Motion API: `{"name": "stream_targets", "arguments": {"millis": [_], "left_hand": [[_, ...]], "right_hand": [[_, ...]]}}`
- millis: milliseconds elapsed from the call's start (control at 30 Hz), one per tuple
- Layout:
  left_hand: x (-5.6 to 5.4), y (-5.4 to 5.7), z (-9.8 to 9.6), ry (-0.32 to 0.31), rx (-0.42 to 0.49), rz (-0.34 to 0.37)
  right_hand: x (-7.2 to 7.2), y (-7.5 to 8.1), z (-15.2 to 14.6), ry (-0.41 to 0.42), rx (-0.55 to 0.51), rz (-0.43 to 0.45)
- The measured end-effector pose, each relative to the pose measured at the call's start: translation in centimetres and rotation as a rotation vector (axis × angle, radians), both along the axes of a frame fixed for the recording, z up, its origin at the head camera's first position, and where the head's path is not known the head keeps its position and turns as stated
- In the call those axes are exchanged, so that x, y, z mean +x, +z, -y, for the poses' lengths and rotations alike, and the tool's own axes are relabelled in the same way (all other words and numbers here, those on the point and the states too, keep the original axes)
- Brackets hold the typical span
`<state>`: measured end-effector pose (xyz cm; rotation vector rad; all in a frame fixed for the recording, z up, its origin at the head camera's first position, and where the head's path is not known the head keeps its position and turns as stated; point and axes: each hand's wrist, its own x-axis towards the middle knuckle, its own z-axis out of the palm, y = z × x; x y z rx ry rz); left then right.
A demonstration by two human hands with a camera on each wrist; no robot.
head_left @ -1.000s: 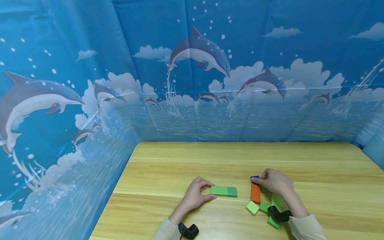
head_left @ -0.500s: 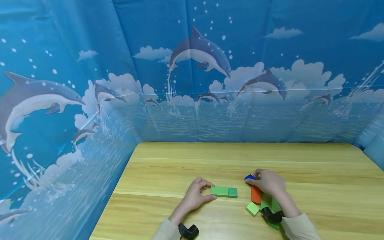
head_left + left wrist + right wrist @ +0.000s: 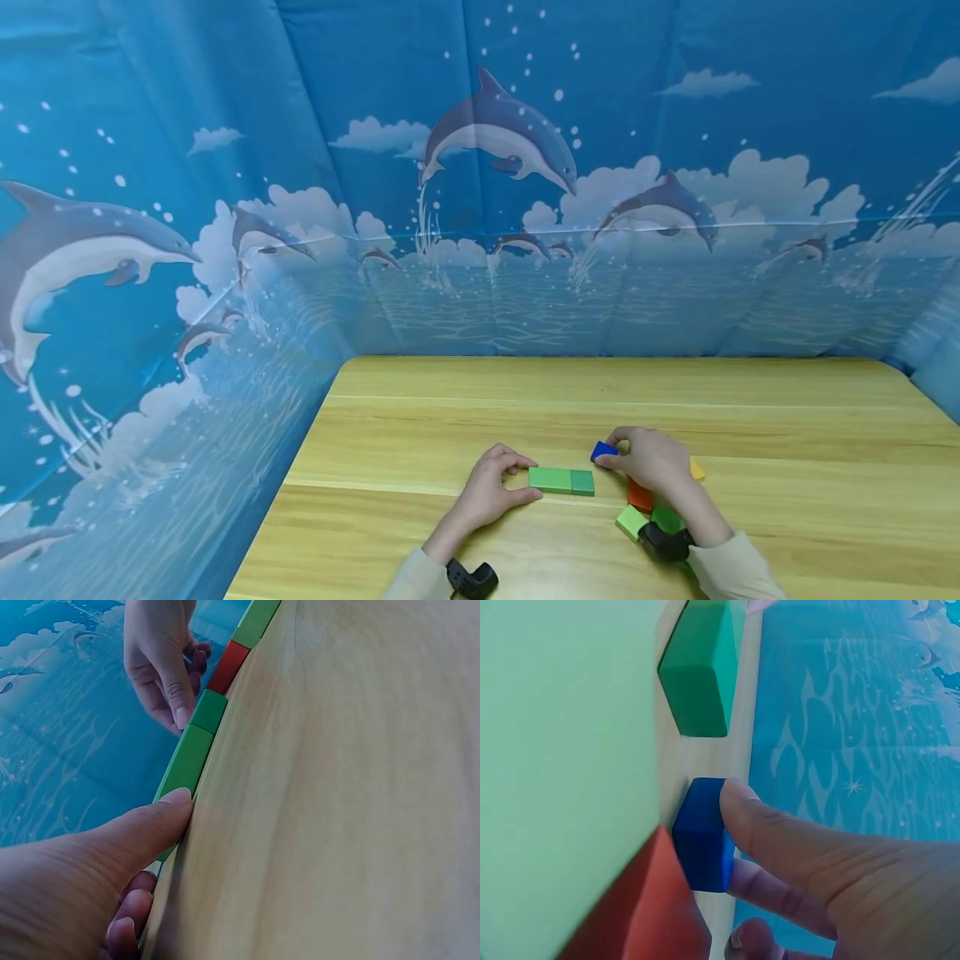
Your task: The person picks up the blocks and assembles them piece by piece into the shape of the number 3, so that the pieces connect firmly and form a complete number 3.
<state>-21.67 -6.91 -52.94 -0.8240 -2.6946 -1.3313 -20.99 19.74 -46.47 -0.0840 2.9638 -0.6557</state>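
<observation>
In the head view my left hand (image 3: 483, 492) holds the left end of a light green block (image 3: 550, 480), thumb on the near side and index finger on the far side. A darker green block (image 3: 582, 482) lies flush against that block's right end, the two forming one row. To the right, my right hand (image 3: 652, 458) pinches a small blue block (image 3: 602, 452) between thumb and fingers, just off the row's far right corner. The right wrist view shows the thumb on the side of the blue block (image 3: 698, 836), with a gap between it and the dark green block (image 3: 698, 690).
A red-orange block (image 3: 639, 495), a lime block (image 3: 632, 522), a green block (image 3: 666, 518) and a yellow block (image 3: 697, 469) lie around the right forearm, partly covered by it. The wooden table (image 3: 450, 408) ends at a dolphin-print curtain (image 3: 480, 300).
My right hand has moved left with the blue block, from above the red-orange block toward the green row. A yellow block has come into view behind the hand. My left hand has stayed still.
</observation>
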Motion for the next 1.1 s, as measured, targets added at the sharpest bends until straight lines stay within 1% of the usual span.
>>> {"name": "stream_targets", "arguments": {"millis": [167, 533, 767, 1100], "left_hand": [[0.0, 0.0, 0.0, 0.001, -0.003, -0.002], [0.0, -0.1, 0.0, 0.004, -0.004, 0.003], [-0.1, -0.2, 0.0, 0.004, -0.005, 0.005], [0.0, 0.0, 0.0, 0.009, -0.012, -0.017]], "right_hand": [[0.2, -0.1, 0.0, 0.002, -0.01, -0.007], [0.3, 0.0, -1.2, 0.015, -0.027, 0.011], [0.2, -0.2, -0.9, 0.029, -0.027, 0.006], [-0.1, -0.4, -0.3, 0.04, -0.04, -0.009]]}}
